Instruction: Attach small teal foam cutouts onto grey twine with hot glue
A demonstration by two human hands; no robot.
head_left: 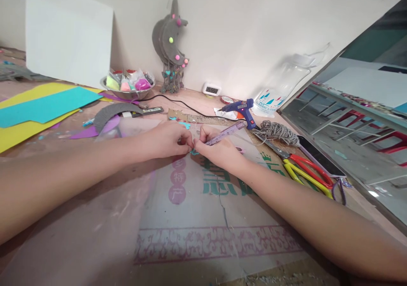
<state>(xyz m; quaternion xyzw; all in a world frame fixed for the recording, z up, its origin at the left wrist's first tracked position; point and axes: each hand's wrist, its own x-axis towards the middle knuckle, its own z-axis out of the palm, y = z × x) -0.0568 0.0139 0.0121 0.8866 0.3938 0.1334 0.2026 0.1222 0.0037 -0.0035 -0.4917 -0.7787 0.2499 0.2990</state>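
My left hand and my right hand meet over the middle of the work surface, fingertips nearly touching. Between them a small turquoise piece peeks out, pinched by the left fingers; its full shape is hidden. A purple patterned pen lies slanted in my right hand, its back end pointing up and right. The right thumb and index finger are closed close to the turquoise piece. Just beyond the hands are more turquoise cut bits. Under both hands lies a translucent printed plastic sheet.
A blue glue gun, grey yarn, red-and-yellow-handled scissors and a phone lie at right. Behind are a metal bowl, a small clock and a grey moon ornament. Coloured sheets spread at left.
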